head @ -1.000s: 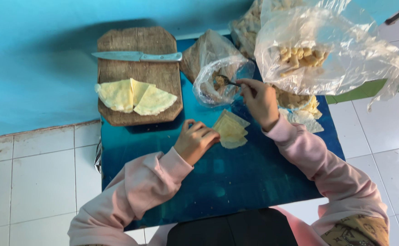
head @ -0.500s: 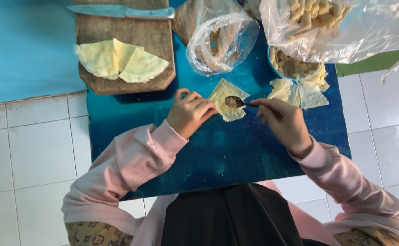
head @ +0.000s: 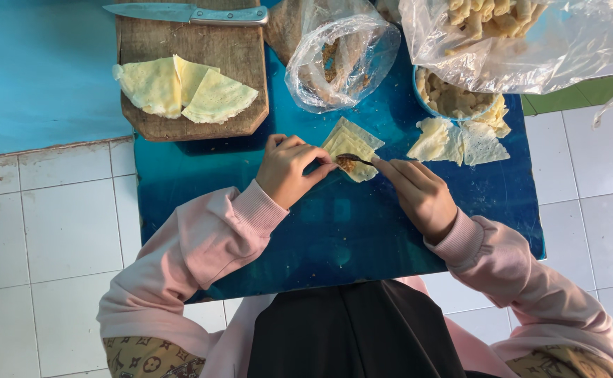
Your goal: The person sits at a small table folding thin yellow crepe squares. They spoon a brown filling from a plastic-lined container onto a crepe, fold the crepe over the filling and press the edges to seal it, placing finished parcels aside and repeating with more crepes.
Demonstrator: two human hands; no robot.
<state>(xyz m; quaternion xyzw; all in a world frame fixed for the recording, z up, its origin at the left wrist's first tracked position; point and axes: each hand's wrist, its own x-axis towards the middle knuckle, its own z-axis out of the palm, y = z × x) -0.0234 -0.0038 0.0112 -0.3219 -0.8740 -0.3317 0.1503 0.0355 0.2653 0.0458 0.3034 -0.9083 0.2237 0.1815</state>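
My left hand [head: 289, 169] presses on the edge of a small stack of pale yellow wrapper sheets [head: 350, 143] lying on the blue board [head: 334, 224]. My right hand [head: 418, 196] grips a small spoon [head: 354, 160] whose bowl rests on the top sheet with a dab of brown filling [head: 346, 165] under it. Both pink sleeves reach in from below. A clear plastic bag of brown filling [head: 338, 59] sits just beyond the stack.
A wooden cutting board [head: 191, 70] at the back left carries folded wrapper pieces [head: 180, 87] and a knife [head: 187, 12]. More wrapper pieces [head: 453, 140] lie right, beside a bowl [head: 453, 98] and a large clear bag of rolled snacks [head: 524, 35]. White floor tiles [head: 47, 231] surround the board.
My right hand came back from the filling bag with the spoon and set filling on the top wrapper. My left hand stayed on the stack. The camera view shifted slightly.
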